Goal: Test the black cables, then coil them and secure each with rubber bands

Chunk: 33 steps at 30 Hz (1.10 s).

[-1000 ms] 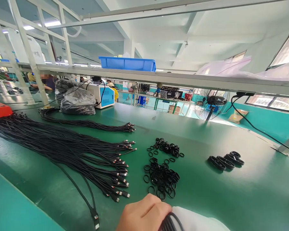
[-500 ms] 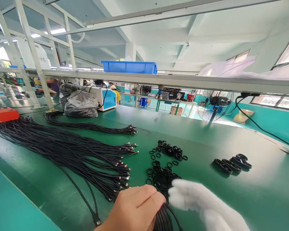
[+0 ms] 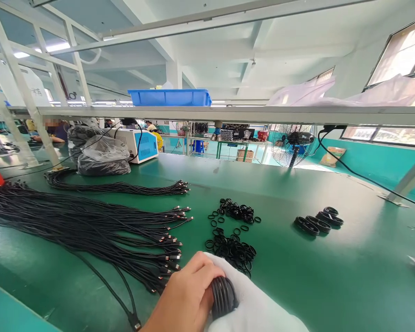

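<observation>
Head view: bare left hand [image 3: 185, 297] grips ribbed black cable coil [image 3: 223, 295].

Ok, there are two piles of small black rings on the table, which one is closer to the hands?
The larger, denser ring pile, right in front of the gloved right hand and bare left hand, which hold a coiled cable. The smaller pile lies farther back.
</observation>
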Motion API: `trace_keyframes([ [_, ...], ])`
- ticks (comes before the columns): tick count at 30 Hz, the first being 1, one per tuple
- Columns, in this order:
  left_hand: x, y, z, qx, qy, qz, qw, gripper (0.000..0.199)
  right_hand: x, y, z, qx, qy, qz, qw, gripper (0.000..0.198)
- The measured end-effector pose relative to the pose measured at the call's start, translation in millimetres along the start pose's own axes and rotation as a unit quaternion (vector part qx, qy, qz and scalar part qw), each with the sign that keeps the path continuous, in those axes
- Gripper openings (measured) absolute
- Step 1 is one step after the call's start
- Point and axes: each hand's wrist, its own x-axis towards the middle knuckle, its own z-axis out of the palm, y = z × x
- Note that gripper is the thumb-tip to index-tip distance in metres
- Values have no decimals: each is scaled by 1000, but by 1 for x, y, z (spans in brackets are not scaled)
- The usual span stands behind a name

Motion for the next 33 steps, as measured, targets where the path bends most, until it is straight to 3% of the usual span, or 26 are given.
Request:
trace_keyframes([
  [3, 3, 4, -5, -40, -21, -113, 993, 29, 6, 5, 7, 83, -34, 42, 995, 47],
  [6, 7, 9, -7, -155, -37, -201, 967, 20, 4, 8, 10, 170, -57, 90, 980, 37],
  [8, 9, 10, -5, -219, -41, -238, 945, 11, 1, 9, 9, 180, -43, 94, 978, 33],
  [10, 10, 9, 0, -207, -33, -249, 945, 9, 0, 12, 8, 171, -31, 95, 980, 33],
  [13, 12, 5, 7, -96, -26, -242, 965, 5, 1, 16, 10, 159, -25, 115, 980, 30],
  [18, 16, 6, 3, 67, -40, -230, 970, 12, 5, 22, 14, 147, -18, 151, 977, 17],
  [24, 4, 3, 1, 39, 24, -102, 994, 26, 9, 31, 13, 172, -52, 152, 972, 16],
  [27, -4, -6, 10, 77, 71, -53, 993, 32, 12, 38, 13, 144, -50, 138, 979, 12],
  [30, -10, -14, 19, 97, 114, -7, 989, 33, 14, 44, 14, 142, -40, 122, 981, 20],
  [33, -12, -20, 23, 87, 136, 4, 987, 33, 15, 48, 15, 139, -26, 123, 982, 21],
])
